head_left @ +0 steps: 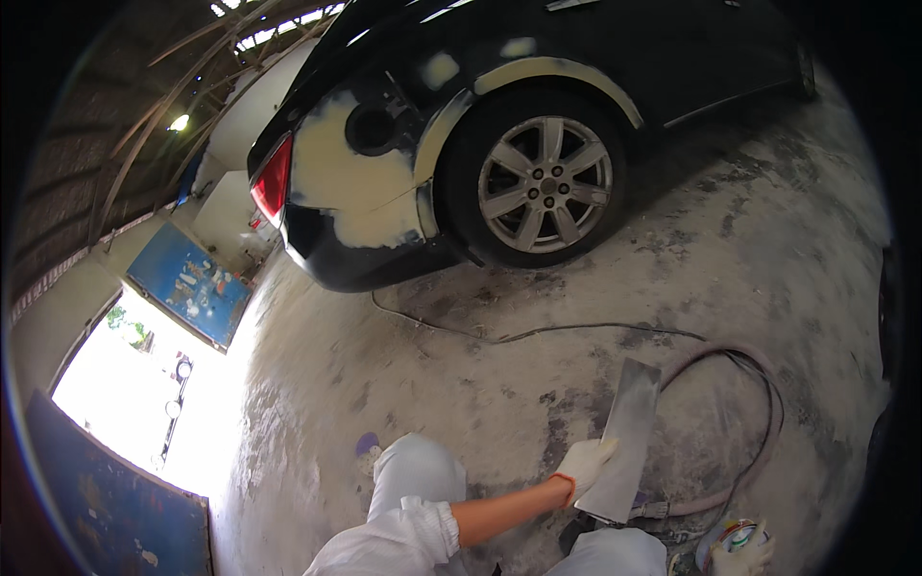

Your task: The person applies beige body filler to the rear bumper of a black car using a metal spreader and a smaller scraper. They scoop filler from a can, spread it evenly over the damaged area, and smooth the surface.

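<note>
My left hand (591,468), in a white glove with an orange cuff, is closed on the lower part of a long, flat grey board (626,432). The board tilts up and away above the floor, and its face looks smooth and bare. At the lower right edge my right hand (744,555), also gloved, grips the side of a round tin (709,547). Something green and white shows at the top of the tin, too small to make out. Part of that hand is cut off by the picture's edge.
A dark car (384,269) with pale filler patches (351,182) stands ahead, its rear wheel (547,182) facing me. A thick hose (764,432) and a thin cable (538,331) lie on the stained concrete floor (384,374). Blue panels (187,278) flank a bright doorway at left.
</note>
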Available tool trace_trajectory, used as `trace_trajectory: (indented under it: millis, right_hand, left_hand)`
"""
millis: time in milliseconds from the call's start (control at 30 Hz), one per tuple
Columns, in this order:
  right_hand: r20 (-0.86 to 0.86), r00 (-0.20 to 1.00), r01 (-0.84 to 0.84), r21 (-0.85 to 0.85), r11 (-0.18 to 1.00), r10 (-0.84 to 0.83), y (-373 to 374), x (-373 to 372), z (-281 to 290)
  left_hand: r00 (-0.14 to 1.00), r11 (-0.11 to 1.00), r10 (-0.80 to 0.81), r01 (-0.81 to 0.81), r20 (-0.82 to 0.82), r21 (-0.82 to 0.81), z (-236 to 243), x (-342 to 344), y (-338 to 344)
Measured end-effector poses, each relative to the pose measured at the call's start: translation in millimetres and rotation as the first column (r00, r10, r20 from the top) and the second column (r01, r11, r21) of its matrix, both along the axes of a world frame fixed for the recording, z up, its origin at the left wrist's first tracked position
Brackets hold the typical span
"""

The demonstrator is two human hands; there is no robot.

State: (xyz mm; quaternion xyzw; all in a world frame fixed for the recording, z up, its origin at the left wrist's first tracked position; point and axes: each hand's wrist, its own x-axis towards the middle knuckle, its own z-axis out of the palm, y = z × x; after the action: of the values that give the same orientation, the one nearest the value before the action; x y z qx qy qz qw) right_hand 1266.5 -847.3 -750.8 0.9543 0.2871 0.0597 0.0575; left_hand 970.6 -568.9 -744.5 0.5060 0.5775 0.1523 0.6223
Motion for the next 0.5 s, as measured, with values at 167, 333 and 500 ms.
trace_trajectory:
  millis: [167, 333, 500]
  right_hand:
    - [0.131, 0.991, -0.060, 0.255, 0.965, 0.027, -61.7, 3.6, -40.5]
    - [0.020, 0.974, 0.200, 0.398, 0.895, -0.227, -197.0, -52.8, -178.8]
    - [-0.382, 0.322, 0.872, -0.236, 0.428, -0.866, -243.1, -142.9, -250.4]
  left_hand:
    - [0.978, 0.991, 0.106, -0.090, 0.178, -0.095, -9.7, 9.7, 15.2]
    - [0.963, 0.969, 0.170, -0.125, 0.209, -0.212, -19.2, 12.0, 24.1]
    - [0.963, 0.928, 0.155, -0.066, 0.220, -0.366, -31.8, 35.2, 10.9]
